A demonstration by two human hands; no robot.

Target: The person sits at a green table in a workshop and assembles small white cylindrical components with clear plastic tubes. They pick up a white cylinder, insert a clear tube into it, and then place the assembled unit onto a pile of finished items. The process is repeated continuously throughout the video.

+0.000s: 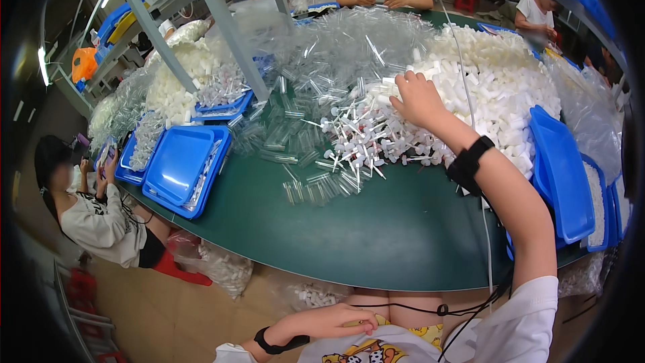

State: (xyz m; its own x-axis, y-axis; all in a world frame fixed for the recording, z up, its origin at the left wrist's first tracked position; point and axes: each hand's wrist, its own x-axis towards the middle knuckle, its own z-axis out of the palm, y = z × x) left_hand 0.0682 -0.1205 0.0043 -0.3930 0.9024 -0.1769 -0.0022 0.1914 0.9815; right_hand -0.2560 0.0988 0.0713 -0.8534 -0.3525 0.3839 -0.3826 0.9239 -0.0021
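Observation:
My right hand [420, 99] reaches across the table over the heaps, its thumb and fingers apart. Its fingertips are at a white cylindrical piece [388, 85] on the edge of the white pile; I see nothing held. Below the hand lies a heap of small white stick-like parts with reddish bits [359, 131]. Transparent plastic tubes [295, 136] are scattered to its left, and a big heap of them [356, 37] rises behind. White cylindrical pieces [497, 70] fill the right side. My left hand [336, 323] rests over my lap, fingers loosely stretched and holding nothing.
Blue trays [176, 161] stand on the green table [356, 228] at left, more blue trays [564, 181] at right. A white cable [463, 74] hangs across the pile. Grey shelf posts [232, 33] rise at left. Several people sit around; bags [225, 269] lie on the floor.

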